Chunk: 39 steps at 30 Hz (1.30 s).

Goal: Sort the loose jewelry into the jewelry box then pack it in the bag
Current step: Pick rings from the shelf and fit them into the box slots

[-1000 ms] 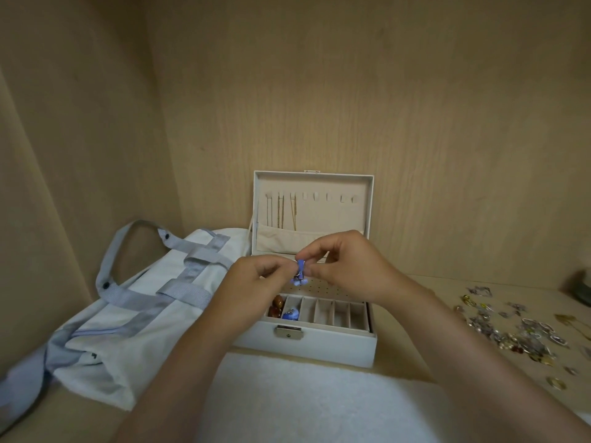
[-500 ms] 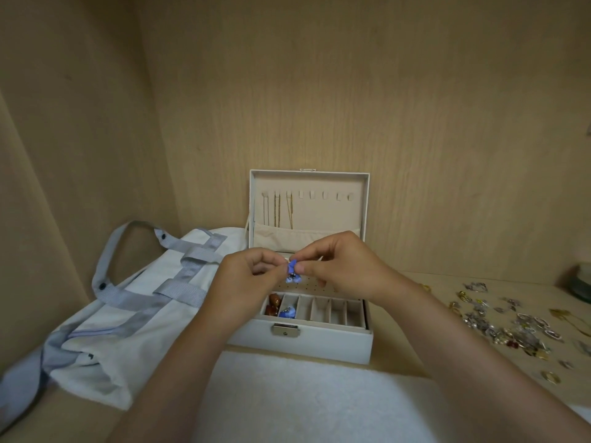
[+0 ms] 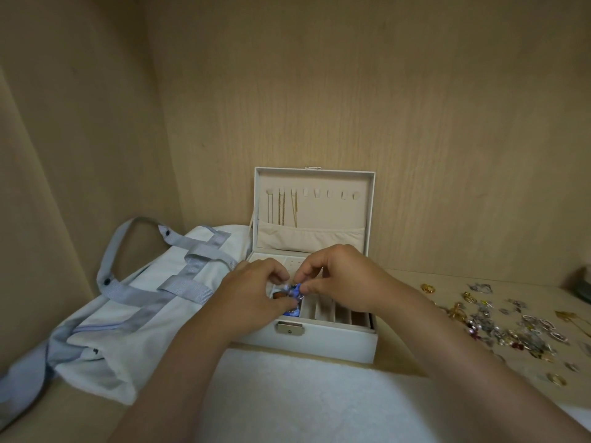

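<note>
A white jewelry box (image 3: 339, 342) stands open against the back wall, with thin chains hanging inside its lid (image 3: 315, 199). Over the box's front-left slots, my left hand (image 3: 252, 298) and my right hand (image 3: 342, 282) both pinch a small blue jewelry piece (image 3: 295, 290). An orange-brown piece (image 3: 279, 295) and another blue piece (image 3: 291, 312) lie in the left slots, partly hidden by my fingers. Loose jewelry (image 3: 508, 324) is scattered on the shelf to the right. A pale blue tote bag (image 3: 128, 302) with grey straps lies left of the box.
A white towel (image 3: 319, 398) covers the shelf in front of the box. Wooden walls close in at the left and back. A dark round object (image 3: 583, 287) sits at the far right edge.
Both hands have lowered with the blue piece, from above the earring panel down to the box's front-left slots.
</note>
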{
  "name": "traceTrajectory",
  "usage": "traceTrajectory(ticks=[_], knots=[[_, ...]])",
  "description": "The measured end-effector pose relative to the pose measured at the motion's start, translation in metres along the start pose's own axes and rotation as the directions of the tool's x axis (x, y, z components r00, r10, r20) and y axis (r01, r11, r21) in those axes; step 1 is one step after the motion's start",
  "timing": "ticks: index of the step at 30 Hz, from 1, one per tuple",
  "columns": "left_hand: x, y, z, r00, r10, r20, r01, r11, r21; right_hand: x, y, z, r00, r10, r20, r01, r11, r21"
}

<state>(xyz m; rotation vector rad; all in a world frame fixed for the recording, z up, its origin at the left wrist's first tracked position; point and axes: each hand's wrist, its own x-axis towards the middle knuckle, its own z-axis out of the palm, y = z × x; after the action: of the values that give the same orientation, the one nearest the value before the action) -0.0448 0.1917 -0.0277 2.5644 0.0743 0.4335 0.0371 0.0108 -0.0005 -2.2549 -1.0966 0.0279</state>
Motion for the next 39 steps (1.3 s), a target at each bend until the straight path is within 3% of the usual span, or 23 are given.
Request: traceTrajectory(ticks=[8, 13, 22, 26, 31, 39], knots=[[-0.002, -0.002, -0.008, 0.997, 0.015, 0.074, -0.010, 0.998, -0.060, -0.002, -0.006, 0.000, 0.984, -0.152, 0.089, 0.176, 0.894, -0.412], [-0.002, -0.003, -0.009, 0.985, 0.132, 0.107, -0.124, 0.990, -0.072, -0.001, -0.008, 0.004, 0.973, -0.212, 0.096, 0.230, 0.824, -0.518], [-0.002, -0.004, -0.013, 0.996, 0.067, 0.053, -0.062, 0.993, -0.103, -0.004, -0.012, 0.009, 0.985, -0.170, -0.010, 0.153, 0.911, -0.383], [-0.002, -0.004, -0.011, 0.996, 0.068, 0.057, -0.061, 0.992, -0.108, -0.002, -0.008, 0.009, 0.989, -0.142, 0.036, 0.145, 0.919, -0.366], [0.000, -0.004, -0.006, 0.997, 0.072, 0.038, -0.067, 0.991, -0.115, -0.004, -0.002, 0.001, 0.988, -0.055, 0.143, 0.083, 0.976, -0.200], [0.001, -0.002, 0.000, 0.998, 0.068, 0.018, -0.067, 0.997, -0.030, -0.005, 0.002, 0.004, 0.994, -0.065, 0.093, 0.074, 0.992, -0.105]])
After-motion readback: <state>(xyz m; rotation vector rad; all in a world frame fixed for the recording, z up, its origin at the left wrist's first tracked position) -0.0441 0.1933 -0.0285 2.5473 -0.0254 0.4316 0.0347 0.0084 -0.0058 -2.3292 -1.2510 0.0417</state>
